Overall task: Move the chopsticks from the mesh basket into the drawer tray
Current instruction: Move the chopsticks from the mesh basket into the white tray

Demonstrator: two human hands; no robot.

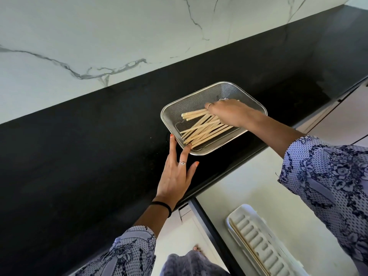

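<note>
Right hand (pixel 229 113): reaches into the mesh basket (pixel 199 97) from its right side, fingers curled down over a few chopsticks (pixel 201 129) at the far end of the pile; a ring shows on one finger.
Left hand (pixel 175 174): flat with straight fingers, fingertips touching the basket's near left rim; a ring on one finger, a black band (pixel 162 206) at the wrist.
Mesh basket: rectangular steel with rounded corners, sitting on the black countertop (pixel 79 156) near its front edge.
Basket contents: pale wooden chopsticks, lying loosely crossed along the basket floor, some fanned toward its left end.
Drawer tray (pixel 256 238): white, ribbed, below and right of the basket in the open drawer (pixel 235 182); at least one chopstick (pixel 249 249) lies along its left channel.
Behind the basket: white marble-patterned wall (pixel 99 36) with grey veins.
Sleeves (pixel 328 176): blue floral print on both arms.
</note>
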